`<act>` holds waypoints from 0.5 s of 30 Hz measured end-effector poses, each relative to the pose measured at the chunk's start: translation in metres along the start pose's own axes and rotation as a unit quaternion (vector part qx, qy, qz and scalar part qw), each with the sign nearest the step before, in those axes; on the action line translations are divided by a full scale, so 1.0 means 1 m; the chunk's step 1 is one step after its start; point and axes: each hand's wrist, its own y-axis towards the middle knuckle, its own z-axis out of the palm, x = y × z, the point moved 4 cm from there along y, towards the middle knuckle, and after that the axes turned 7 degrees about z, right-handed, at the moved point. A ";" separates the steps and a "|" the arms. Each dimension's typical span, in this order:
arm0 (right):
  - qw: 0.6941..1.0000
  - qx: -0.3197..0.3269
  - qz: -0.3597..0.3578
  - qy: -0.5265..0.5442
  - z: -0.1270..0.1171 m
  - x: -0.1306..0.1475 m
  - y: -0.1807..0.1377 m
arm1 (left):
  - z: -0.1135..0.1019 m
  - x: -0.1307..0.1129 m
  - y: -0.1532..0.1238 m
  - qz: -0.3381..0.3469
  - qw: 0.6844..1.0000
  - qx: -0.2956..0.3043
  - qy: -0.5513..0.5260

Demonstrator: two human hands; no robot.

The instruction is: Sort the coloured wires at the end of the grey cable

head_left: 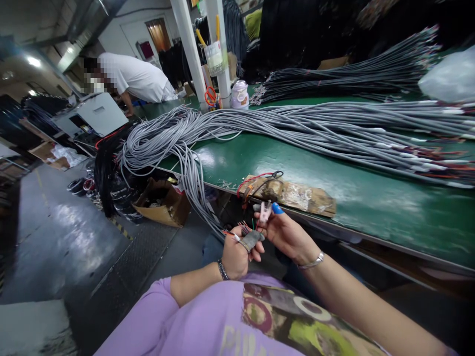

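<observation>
My left hand (pixel 236 253) is closed around the end of a grey cable, where thin coloured wires (pixel 245 228) fan out beside a white sleeve (pixel 236 238). A grey cover wraps its thumb. Just to the right, my right hand (pixel 287 233) pinches a small pale pink clip-like piece (pixel 264 213) between thumb and fingers; one fingertip wears a blue cover (pixel 277 208). A red wire runs between the two hands. Past the fingers, at the bench edge, lies a worn wooden board (pixel 311 199) with red and black leads on it.
Long bundles of grey cable (pixel 260 118) stretch over the green bench (pixel 371 207) and hang off its near edge. Black cables (pixel 352 74) lie behind. A lidded lilac jar (pixel 240 95) stands by a white post. A cardboard box (pixel 163 205) sits below; another person (pixel 135 76) bends over the far end.
</observation>
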 end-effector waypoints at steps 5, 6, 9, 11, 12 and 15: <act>1.000 -0.027 -0.002 0.012 0.000 0.002 0.002 | 0.002 -0.005 0.006 0.023 1.000 -0.013 -0.017; 0.999 -0.031 0.004 0.014 0.000 0.002 0.002 | 0.002 -0.005 0.007 0.028 0.999 -0.012 -0.019; 0.999 -0.038 0.019 0.001 0.000 0.002 0.002 | 0.004 -0.006 0.010 0.027 0.999 -0.011 -0.020; 0.999 -0.041 0.018 -0.002 -0.001 0.003 0.002 | 0.005 -0.005 0.011 0.017 1.000 -0.010 -0.020; 0.999 -0.043 0.015 0.001 -0.001 0.003 0.001 | 0.006 -0.004 0.012 0.012 1.000 -0.009 -0.021; 0.999 -0.041 0.007 0.010 -0.002 0.004 0.001 | 0.008 -0.003 0.013 0.002 1.000 -0.007 -0.028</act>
